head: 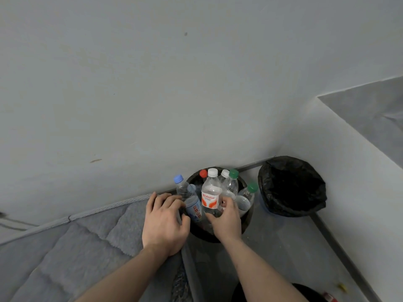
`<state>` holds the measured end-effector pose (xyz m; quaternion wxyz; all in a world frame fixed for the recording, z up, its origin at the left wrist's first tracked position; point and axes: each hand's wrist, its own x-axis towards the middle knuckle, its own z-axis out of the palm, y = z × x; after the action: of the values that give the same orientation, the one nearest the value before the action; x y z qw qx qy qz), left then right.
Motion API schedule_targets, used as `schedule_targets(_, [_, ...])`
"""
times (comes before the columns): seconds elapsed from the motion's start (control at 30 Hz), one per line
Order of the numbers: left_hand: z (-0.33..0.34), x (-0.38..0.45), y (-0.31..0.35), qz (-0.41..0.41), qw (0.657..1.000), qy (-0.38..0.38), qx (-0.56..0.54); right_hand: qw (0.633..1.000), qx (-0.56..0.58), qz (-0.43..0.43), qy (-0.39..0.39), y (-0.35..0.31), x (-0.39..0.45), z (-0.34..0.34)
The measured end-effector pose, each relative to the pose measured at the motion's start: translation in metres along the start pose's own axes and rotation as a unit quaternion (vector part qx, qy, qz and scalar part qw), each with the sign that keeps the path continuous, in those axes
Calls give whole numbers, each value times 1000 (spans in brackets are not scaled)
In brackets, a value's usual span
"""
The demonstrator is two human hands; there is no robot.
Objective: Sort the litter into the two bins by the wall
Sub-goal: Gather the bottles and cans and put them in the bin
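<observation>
Right hand (224, 219) grips the white-capped bottle (210, 192) upright over the near bin (246, 223); left hand (165, 223) clutches the blue-capped bottle (189, 197) (tilted) at its rim. Lined bin (292, 186) just beside.

Single head view, steeply downward, close above both forearms, facing the wall (152, 83).

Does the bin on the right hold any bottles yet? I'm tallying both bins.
No, the right bin shows only its black liner, while the bottles all stand in the left bin.
</observation>
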<state>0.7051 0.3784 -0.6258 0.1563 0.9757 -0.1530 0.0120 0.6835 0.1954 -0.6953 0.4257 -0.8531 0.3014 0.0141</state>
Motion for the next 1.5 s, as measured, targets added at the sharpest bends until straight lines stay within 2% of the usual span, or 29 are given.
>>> schedule_targets(0.6, [-2,0,2,-2,1000,-2,9,997,-65,15,-42,3,3,11])
schedule_targets(0.97, [0,0,1,-8,1000,-14,18,998,-48,23,-40,6,1,13])
schedule_targets(1.5, [-4,-5,3,8,1000,8,8,998,-53,-14,-31,-1,-42,-64])
